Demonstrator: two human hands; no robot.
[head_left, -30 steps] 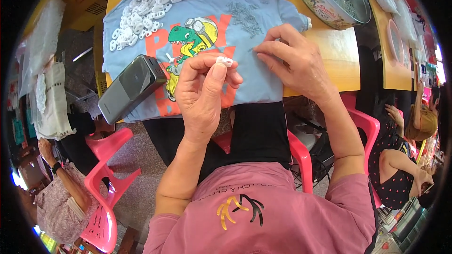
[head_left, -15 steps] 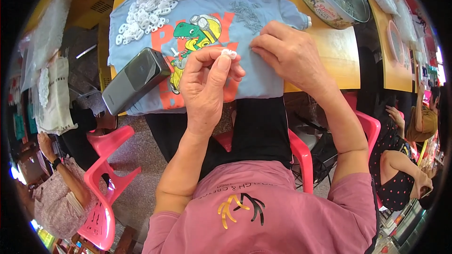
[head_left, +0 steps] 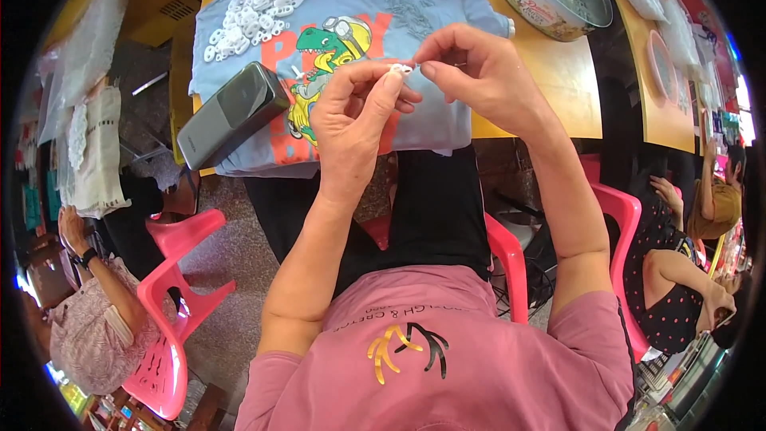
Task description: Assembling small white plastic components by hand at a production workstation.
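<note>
**Both hands raised and drawn together on one small white piece**

Since the frame a second ago, the right hand (head_left: 479, 72) has lifted off the blue shirt (head_left: 447, 24), where it lay flat, and come up to meet the left hand (head_left: 351, 124); the two are now fingertip to fingertip above the shirt's printed front.

The step in hand looks like fine work on a single small white piece (head_left: 396, 69), perhaps fitting or pulling it apart. The left fingers (head_left: 383, 88) are closed on it in a pinch between thumb and forefinger. The right thumb and forefinger are drawn together at its other end, just touching or about to; which, I cannot tell. The next move likely calls for a steady two-sided pinch and a small, controlled pull or press, since the piece is tiny and could slip.

The piece sits between the two sets of fingertips, held in the air over the near edge of the bench (head_left: 558, 88). A heap of similar white pieces (head_left: 255, 8) lies on the shirt toward the far left corner, well apart from the hands, with a dark phone (head_left: 231, 112) at the near left edge.
</note>
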